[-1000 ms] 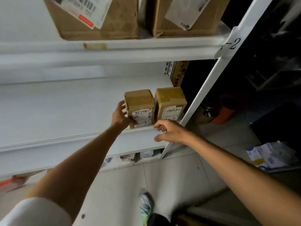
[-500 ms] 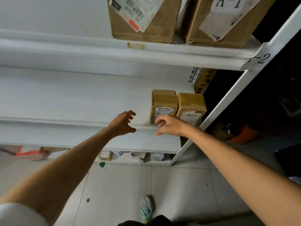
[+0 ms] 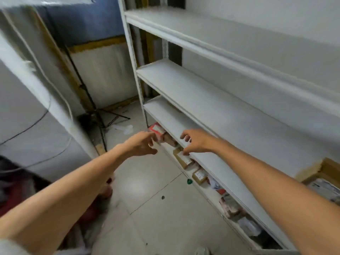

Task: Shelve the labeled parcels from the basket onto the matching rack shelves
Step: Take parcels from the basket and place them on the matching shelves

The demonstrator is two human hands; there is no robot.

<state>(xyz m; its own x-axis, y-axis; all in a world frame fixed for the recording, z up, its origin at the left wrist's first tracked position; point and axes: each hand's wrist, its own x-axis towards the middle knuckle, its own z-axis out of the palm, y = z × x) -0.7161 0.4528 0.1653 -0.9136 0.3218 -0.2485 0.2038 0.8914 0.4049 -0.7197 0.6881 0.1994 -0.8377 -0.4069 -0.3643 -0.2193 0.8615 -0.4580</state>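
1. hovering empty, both hands are held out before the tall white metal rack [image 3: 202, 83] — the left hand [image 3: 141, 144] has loosely curled fingers gripping nothing. the right hand [image 3: 196, 142] is just as bare, its fingertips over the front lip of the second-lowest shelf; touching or not, i cannot tell through the blur.
2. small brown cardboard parcels with white labels [image 3: 184, 161] lie in a row on the bottom shelf under the right hand. a red-and-white carton [image 3: 156, 130] sits at the row's left end, just beyond the left fingers. a larger brown cardboard box [image 3: 325, 172] sits on a shelf at far right. the basket cannot be made out.
3. no parcel is in hand, so by my reading the next one has yet to be fetched.
4. risks:
   - the labels are unreadable from here, so a hurried pick could land a parcel on the wrong shelf.
   - a low sweep of either hand could nudge the crowded bottom row off its edge.
   - the black tripod stand [image 3: 103, 116], the loose cables [image 3: 31, 126] and a small green object [image 3: 189, 181] on the pale tiled floor [image 3: 156, 208] could catch a foot during a turn.
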